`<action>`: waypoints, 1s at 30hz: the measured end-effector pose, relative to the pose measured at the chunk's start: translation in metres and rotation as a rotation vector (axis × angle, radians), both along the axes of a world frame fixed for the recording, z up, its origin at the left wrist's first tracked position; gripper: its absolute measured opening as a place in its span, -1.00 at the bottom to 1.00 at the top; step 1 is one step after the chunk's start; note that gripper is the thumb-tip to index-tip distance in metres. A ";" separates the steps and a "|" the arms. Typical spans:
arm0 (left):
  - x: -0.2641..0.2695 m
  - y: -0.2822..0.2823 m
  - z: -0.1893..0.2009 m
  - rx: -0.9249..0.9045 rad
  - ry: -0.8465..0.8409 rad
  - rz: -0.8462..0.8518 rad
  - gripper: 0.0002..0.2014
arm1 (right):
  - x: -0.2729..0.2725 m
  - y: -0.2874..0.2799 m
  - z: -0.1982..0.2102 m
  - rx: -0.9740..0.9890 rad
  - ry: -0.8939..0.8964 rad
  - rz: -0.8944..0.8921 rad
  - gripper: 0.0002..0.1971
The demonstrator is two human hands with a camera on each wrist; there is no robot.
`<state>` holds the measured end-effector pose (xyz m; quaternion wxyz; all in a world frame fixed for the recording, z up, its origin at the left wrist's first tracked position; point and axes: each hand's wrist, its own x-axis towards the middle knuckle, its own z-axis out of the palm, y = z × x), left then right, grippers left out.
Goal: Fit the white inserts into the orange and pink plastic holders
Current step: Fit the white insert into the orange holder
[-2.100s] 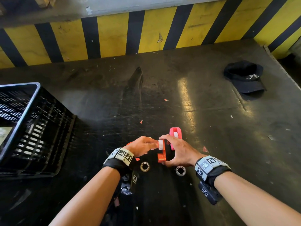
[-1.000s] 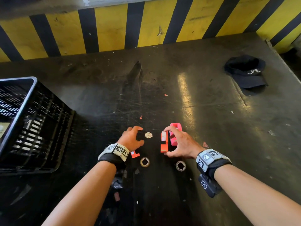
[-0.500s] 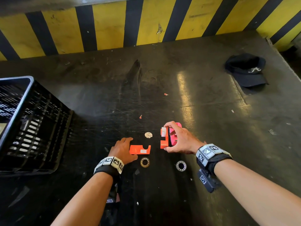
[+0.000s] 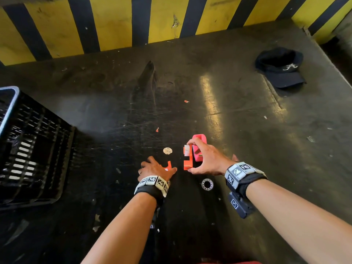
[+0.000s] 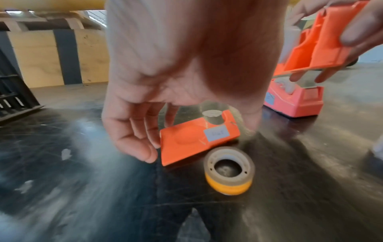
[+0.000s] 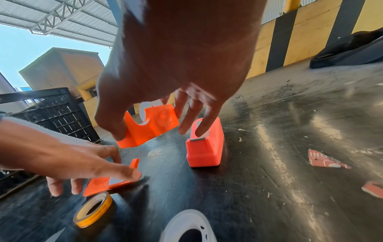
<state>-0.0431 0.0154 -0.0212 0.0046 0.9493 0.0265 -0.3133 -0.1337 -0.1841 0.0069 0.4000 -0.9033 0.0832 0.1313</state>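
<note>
Orange holder (image 4: 187, 160) is pinched in the right hand (image 4: 207, 161), mid-frame, beside the pink holder (image 4: 199, 149). A moment ago the left hand (image 4: 155, 168) moved down onto the flat orange piece (image 5: 196, 139); its spread fingers touch it, likely to pick it up next.

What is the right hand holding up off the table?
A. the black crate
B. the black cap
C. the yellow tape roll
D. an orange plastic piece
D. In the right wrist view the right hand holds the orange plastic piece between thumb and fingers, lifted clear of the table, while the yellow tape roll lies on the table, untouched by the right hand.
</note>
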 end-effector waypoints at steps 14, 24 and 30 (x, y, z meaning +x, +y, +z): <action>0.036 0.016 0.063 -0.852 0.246 -0.143 0.00 | -0.001 -0.008 0.014 0.066 -0.028 -0.081 -0.18; 0.028 0.001 0.099 -0.968 0.372 -0.221 -0.01 | 0.004 -0.005 0.040 0.125 -0.019 -0.052 -0.24; 0.025 0.000 0.104 -0.943 0.405 -0.197 -0.02 | 0.001 -0.005 0.049 0.206 -0.011 -0.070 -0.28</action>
